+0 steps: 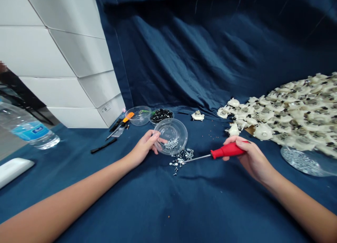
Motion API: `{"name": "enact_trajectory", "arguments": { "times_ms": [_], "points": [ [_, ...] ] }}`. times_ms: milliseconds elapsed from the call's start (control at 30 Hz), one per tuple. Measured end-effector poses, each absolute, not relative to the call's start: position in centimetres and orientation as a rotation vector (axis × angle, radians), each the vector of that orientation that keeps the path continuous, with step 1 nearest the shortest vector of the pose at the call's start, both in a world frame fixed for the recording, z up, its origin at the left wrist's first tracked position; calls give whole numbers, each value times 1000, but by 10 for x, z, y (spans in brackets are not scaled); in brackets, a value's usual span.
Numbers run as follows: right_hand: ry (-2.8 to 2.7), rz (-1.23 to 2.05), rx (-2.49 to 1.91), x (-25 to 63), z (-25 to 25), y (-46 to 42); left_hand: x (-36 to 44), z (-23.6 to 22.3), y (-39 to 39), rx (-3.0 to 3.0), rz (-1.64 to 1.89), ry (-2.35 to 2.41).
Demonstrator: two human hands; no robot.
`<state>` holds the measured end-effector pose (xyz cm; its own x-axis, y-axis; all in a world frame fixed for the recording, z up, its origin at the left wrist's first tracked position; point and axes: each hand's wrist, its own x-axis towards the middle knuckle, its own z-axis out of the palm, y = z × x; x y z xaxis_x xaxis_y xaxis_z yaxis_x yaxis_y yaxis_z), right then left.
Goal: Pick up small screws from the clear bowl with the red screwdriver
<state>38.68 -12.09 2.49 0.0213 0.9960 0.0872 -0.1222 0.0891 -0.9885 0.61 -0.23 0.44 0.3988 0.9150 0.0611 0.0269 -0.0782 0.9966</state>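
Fingers of your left hand (144,146) pinch the left rim of a round clear plastic dish (179,130), tilted, with small silver metal screws (172,144) inside, just right of the fingertips. Your right hand (249,154) grips a red-handled metal screwdriver (228,150), its tip at loose silver screws (188,154) on the dark blue cloth (163,197), well left of those fingers.

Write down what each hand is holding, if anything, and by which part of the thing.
The left hand holds the screw bowl by its left side; the right hand holds the red screwdriver by its handle.
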Motion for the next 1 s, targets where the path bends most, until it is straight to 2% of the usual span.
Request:
{"name": "enact_trajectory", "arguments": {
  "times_ms": [233, 533, 733, 1000],
  "points": [
    [-1204, 1192, -1142, 379, 28, -119, 6, 4, -3, 1451, 925, 870],
    [-1032, 1280, -975, 380, 33, -124, 5, 6, -5, 1495, 916, 868],
    [-1166, 1157, -1079, 369, 33, -127, 5, 4, -3, 1504, 911, 867],
    [-1162, 1207, -1055, 384, 26, -121, 6, 5, -5, 1449, 928, 883]
  ]
}}
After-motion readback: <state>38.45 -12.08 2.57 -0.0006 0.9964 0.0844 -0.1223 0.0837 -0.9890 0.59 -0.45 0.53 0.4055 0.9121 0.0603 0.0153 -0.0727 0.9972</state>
